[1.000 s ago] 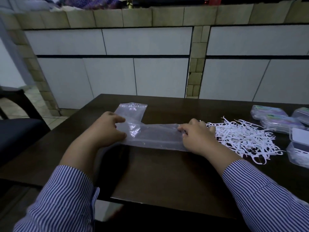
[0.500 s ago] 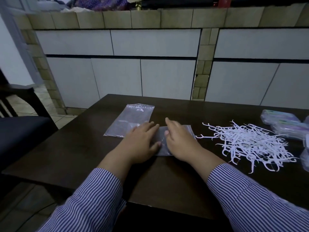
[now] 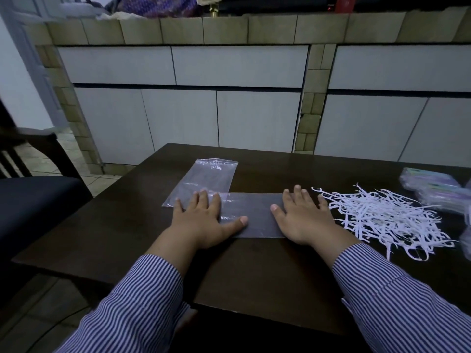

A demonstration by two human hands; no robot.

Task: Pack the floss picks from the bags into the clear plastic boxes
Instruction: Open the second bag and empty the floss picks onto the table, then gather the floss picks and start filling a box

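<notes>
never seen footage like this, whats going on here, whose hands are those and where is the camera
The camera sits on a person's head and looks forward and down, so you see their own two arms in striped sleeves. No machine is involved.

Both hands lie flat, fingers straight, on an empty clear bag spread across a dark wooden table: the left hand at one end, the right hand at the other. Neither has a grip on anything.

A second empty zip bag lies behind the left hand. To the right is a loose pile of white floss picks, and past it, blurred at the edge, the clear plastic boxes.
</notes>
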